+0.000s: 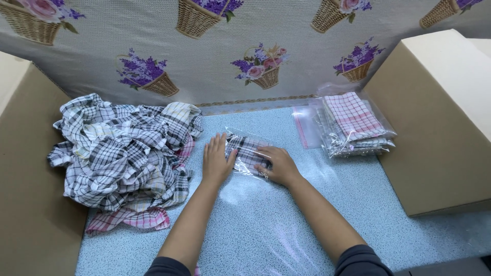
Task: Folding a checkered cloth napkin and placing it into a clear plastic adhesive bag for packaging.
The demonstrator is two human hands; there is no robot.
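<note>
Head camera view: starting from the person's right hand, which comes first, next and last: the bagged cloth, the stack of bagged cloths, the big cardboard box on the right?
Measured from the right hand:
1. Bagged cloth: directly under the fingers, at the table's middle.
2. Stack of bagged cloths: to the right and farther back.
3. Cardboard box: at the far right edge, beyond the stack.

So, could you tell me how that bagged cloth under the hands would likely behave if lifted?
The bagged cloth would probably sag, being folded fabric in thin film. Its glossy plastic looks slippery on the table. It seems light, lying flat under both hands.
</note>
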